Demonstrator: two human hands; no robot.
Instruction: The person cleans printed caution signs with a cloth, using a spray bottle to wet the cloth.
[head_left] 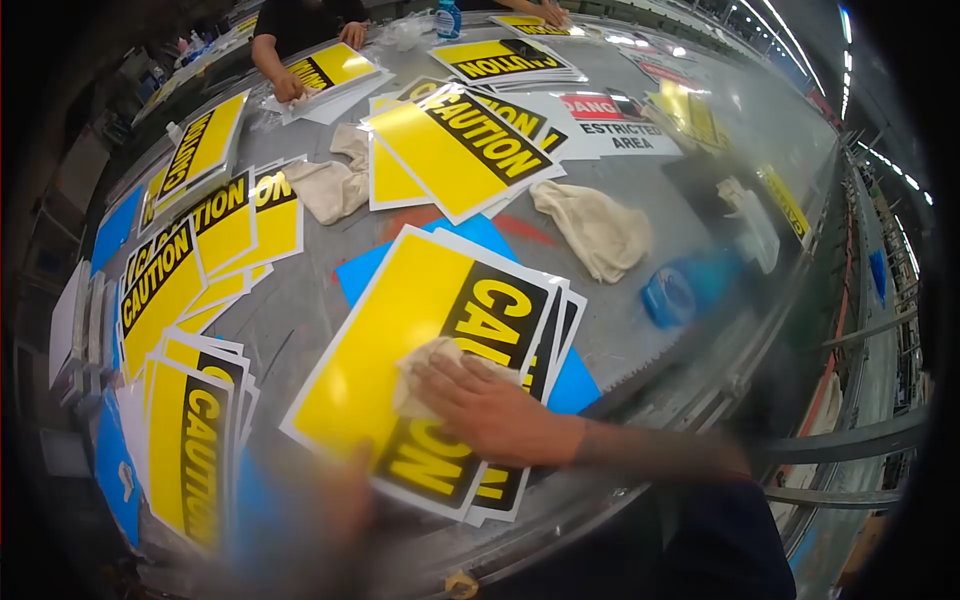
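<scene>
A yellow and black CAUTION sign [385,310] lies at a slant on top of a small stack, with a blue sheet [572,385] showing beneath. My right hand [490,405] presses a crumpled off-white cloth [420,385] flat on the sign's face, its fingers over the cloth. By the sign's near left edge is my left hand [350,495], badly blurred, so its fingers cannot be made out. Beyond the stack rests another off-white cloth [597,230], and to its right a spray bottle with blue liquid [685,288].
Fanned CAUTION signs [160,285] and a nearer pile [185,450] cover the left side. More CAUTION signs [465,150] and a DANGER sign [625,135] lie farther back. Across the table a person's hand [288,87] touches a sign. A metal rail [850,440] runs at right.
</scene>
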